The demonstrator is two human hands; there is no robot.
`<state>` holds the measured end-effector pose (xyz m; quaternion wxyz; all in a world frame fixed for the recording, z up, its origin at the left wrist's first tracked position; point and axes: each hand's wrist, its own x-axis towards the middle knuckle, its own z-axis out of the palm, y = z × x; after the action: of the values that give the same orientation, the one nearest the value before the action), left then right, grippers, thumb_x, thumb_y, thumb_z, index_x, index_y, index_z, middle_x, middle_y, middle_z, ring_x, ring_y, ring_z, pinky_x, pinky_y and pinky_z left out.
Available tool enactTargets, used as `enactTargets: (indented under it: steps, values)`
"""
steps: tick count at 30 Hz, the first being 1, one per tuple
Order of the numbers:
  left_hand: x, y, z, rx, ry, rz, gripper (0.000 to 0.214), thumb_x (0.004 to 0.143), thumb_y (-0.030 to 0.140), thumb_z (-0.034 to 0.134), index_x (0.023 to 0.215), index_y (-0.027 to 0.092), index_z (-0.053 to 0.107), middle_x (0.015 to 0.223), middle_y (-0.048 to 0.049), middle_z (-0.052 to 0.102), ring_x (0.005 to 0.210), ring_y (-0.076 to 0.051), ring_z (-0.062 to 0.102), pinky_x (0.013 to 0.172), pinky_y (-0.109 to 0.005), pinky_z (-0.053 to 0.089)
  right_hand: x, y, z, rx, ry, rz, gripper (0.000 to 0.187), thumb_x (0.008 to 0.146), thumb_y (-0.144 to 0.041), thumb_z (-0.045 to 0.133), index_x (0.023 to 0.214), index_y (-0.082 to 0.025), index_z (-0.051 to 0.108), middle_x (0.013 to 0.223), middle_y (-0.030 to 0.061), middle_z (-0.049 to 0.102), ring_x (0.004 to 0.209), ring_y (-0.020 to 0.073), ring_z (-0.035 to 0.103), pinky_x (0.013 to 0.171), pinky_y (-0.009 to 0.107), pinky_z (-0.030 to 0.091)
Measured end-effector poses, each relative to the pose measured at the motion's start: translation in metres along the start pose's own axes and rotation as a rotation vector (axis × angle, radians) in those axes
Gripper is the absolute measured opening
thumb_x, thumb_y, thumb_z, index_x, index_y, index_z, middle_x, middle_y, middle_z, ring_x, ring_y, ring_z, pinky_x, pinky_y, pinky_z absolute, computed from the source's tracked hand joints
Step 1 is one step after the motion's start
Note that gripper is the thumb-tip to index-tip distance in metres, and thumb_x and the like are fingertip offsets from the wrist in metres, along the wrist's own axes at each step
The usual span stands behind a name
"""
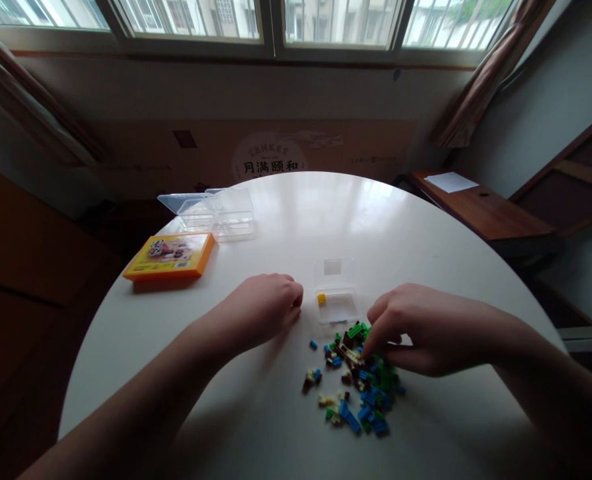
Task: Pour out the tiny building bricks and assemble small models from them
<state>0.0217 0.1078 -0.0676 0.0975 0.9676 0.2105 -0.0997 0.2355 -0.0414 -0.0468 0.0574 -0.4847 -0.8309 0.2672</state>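
A loose pile of small building bricks [371, 390] in blue, green, brown and cream lies on the white round table [256, 427]. My right hand [421, 327] hovers over the pile's upper right, its index finger reaching down among the bricks and the thumb apart from it. Nothing shows between those fingers. Left of a small clear plastic box [339, 307], my left hand [271, 307] rests with its fingers curled in; whatever they hold, if anything, is hidden. The box's lid [333, 270] is folded back, and a yellow brick [321, 299] sits in its left corner.
An orange and yellow box [173, 257] lies at the table's left edge. Behind it stands a clear compartment case [221, 217] with its lid raised. A wooden desk [481, 210] with white paper [451, 182] is beyond the table at the right.
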Motion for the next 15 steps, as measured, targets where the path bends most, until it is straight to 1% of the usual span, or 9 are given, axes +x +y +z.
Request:
enactTargets:
  steps: [3, 6, 9, 13, 15]
  values:
    - [-0.0002, -0.0006, 0.0004, -0.001, 0.010, 0.004, 0.017, 0.088, 0.024, 0.053, 0.080, 0.020, 0.067, 0.087, -0.0041, 0.069, 0.075, -0.018, 0.061, 0.064, -0.027, 0.042, 0.0019, -0.0025, 0.0029, 0.015, -0.006, -0.041, 0.033, 0.073, -0.008, 0.055, 0.087, -0.029, 0.077, 0.076, -0.0023, 0.070, 0.065, 0.0124, 0.058, 0.061, 0.023, 0.039]
    - [-0.0003, -0.0012, 0.0010, -0.004, 0.010, 0.002, 0.016, 0.088, 0.025, 0.054, 0.080, 0.020, 0.068, 0.088, -0.0042, 0.069, 0.075, -0.018, 0.061, 0.064, -0.027, 0.042, 0.0015, -0.0009, 0.0034, -0.014, -0.003, -0.010, 0.030, 0.072, -0.008, 0.054, 0.079, -0.028, 0.076, 0.071, -0.0022, 0.068, 0.063, 0.0122, 0.057, 0.060, 0.023, 0.039]
    - [-0.0004, -0.0010, 0.0011, -0.002, 0.009, -0.001, 0.016, 0.088, 0.024, 0.054, 0.080, 0.020, 0.068, 0.088, -0.0040, 0.069, 0.075, -0.018, 0.061, 0.064, -0.028, 0.043, 0.0003, 0.0019, 0.0026, -0.039, 0.013, 0.012, 0.028, 0.072, -0.008, 0.054, 0.076, -0.027, 0.075, 0.069, -0.0026, 0.067, 0.060, 0.0110, 0.056, 0.059, 0.023, 0.038]
    - [-0.0002, 0.0001, 0.0000, 0.007, -0.005, -0.010, 0.016, 0.088, 0.025, 0.053, 0.081, 0.020, 0.068, 0.089, -0.0040, 0.069, 0.076, -0.018, 0.061, 0.064, -0.028, 0.043, 0.0037, 0.0012, 0.0055, -0.038, 0.022, 0.005, 0.024, 0.077, -0.009, 0.055, 0.080, -0.026, 0.072, 0.076, -0.0037, 0.069, 0.064, 0.0093, 0.057, 0.062, 0.021, 0.037]
    - [-0.0002, 0.0008, -0.0007, 0.016, -0.005, -0.015, 0.016, 0.087, 0.025, 0.054, 0.080, 0.020, 0.067, 0.089, -0.0041, 0.069, 0.077, -0.019, 0.062, 0.064, -0.028, 0.043, 0.0071, 0.0001, 0.0095, -0.061, 0.041, 0.003, 0.020, 0.080, -0.011, 0.056, 0.077, -0.025, 0.070, 0.075, -0.0032, 0.068, 0.065, 0.0092, 0.057, 0.062, 0.021, 0.037]
